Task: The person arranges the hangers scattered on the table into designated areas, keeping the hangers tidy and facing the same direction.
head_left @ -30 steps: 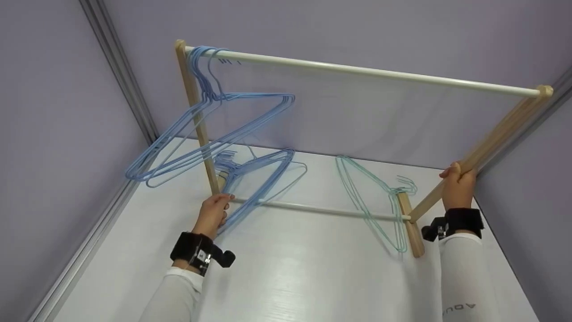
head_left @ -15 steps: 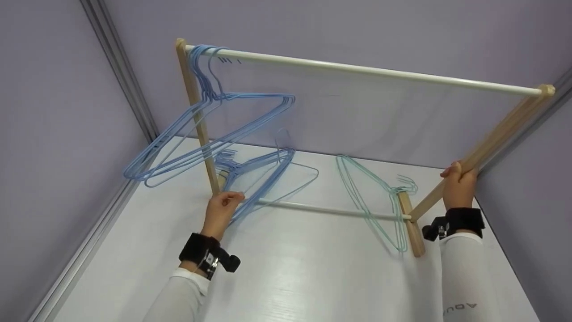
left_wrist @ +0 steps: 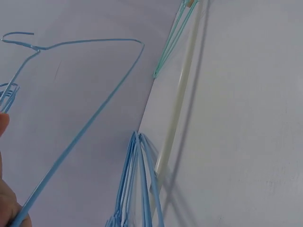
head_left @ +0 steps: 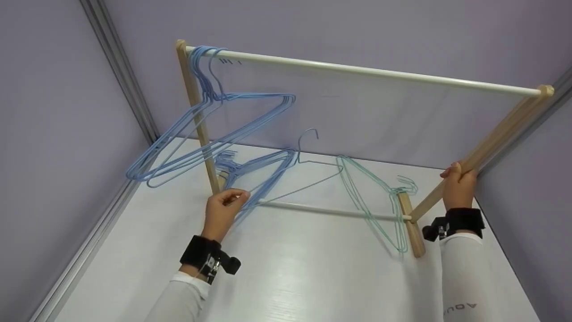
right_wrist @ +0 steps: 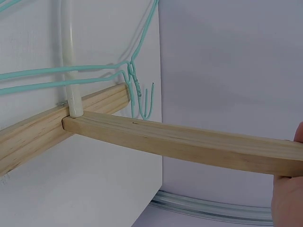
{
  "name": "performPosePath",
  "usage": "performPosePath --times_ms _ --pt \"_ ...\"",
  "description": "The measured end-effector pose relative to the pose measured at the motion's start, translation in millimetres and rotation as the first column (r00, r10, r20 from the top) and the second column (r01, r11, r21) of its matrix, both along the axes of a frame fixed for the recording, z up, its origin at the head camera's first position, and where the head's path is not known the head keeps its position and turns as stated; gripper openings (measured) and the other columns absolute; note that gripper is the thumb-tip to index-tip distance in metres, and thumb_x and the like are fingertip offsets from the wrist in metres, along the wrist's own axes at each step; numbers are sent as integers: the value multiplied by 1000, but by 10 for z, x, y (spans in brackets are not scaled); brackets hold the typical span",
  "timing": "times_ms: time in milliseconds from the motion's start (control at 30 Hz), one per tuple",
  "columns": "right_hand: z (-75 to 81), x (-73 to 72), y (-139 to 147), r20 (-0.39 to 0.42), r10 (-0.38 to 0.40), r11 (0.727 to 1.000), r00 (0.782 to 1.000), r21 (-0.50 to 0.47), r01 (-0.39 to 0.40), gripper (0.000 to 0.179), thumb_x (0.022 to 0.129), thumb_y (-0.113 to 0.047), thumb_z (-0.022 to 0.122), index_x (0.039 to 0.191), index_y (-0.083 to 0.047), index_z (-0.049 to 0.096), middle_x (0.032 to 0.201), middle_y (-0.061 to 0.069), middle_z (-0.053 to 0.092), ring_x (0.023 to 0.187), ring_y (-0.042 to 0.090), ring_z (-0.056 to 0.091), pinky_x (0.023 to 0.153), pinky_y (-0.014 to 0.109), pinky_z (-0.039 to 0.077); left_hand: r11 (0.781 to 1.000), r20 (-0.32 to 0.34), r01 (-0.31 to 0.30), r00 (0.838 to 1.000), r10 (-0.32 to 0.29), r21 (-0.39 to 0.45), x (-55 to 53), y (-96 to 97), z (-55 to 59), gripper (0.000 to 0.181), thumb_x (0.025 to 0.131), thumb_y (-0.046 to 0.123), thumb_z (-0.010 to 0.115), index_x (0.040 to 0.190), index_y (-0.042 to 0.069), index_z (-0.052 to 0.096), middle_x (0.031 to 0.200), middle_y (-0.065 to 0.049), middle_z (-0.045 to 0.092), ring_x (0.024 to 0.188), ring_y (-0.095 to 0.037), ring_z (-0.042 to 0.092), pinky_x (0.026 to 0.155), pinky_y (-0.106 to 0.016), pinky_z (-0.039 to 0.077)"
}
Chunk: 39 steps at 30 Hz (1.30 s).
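My left hand (head_left: 222,212) pinches one corner of a blue wire hanger (head_left: 297,190). That hanger is lifted in front of the rack, its hook pointing up and right in the head view. Beneath it a bundle of blue hangers (head_left: 268,179) leans on the rack's lower rod. My right hand (head_left: 459,188) grips the right wooden post (head_left: 505,129) of the clothes rack. Several blue hangers (head_left: 250,134) hang from the left end of the white top rod (head_left: 357,69). In the left wrist view the held hanger (left_wrist: 87,125) stretches away from the fingers.
Mint-green hangers (head_left: 364,203) lean at the right end of the lower rod (head_left: 321,209), by the wooden foot (head_left: 413,232). The rack stands on a white tabletop (head_left: 313,268). Purple-grey panels (head_left: 339,27) close in the back and both sides.
The left hand has moved slightly right and up, drawing one blue hanger out of the lower bundle. Its hook has swung up and to the right. The right hand stays on the post.
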State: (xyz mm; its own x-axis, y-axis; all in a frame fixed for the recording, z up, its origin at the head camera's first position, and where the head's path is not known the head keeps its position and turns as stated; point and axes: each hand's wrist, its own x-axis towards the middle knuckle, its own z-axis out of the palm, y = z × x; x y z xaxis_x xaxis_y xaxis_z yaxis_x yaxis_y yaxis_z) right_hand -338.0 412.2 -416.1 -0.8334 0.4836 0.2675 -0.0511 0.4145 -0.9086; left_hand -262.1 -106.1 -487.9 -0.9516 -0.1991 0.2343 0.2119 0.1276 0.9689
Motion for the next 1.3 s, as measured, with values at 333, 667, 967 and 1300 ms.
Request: performPosePath --times_ms 333,667,967,1300 --pt "3 17 -13 -2 0 1000 1000 -2 0 14 110 -28 34 106 -19 43 87 -4 50 90 6 46 93 26 33 996 -177 2 984 14 91 91 -66 190 11 91 6 76 96 -2 77 81 -4 70 71 -12 61 65 -22 49" --pt "46 75 -67 -15 0 1000 1000 -26 -1 12 110 -25 35 110 -16 43 86 -4 51 87 6 49 90 24 34 992 -290 -69 952 97 105 125 -158 389 8 90 3 76 93 -4 77 76 2 68 65 -9 53 60 -20 43" --pt "141 155 -145 -45 3 1000 999 -16 -4 11 110 -22 36 105 -16 43 79 -8 51 85 6 47 88 22 33 981 -367 -116 915 166 152 169 -228 612 7 90 -1 73 93 -7 75 73 -1 69 58 -7 53 53 -17 44" --pt "181 191 -208 -78 7 1000 997 -15 -8 9 109 -18 37 104 -14 43 76 -8 51 82 8 47 86 22 33 944 -400 -246 860 317 220 181 -330 767 10 89 -1 74 93 -11 74 70 5 66 58 -7 45 56 -18 38"
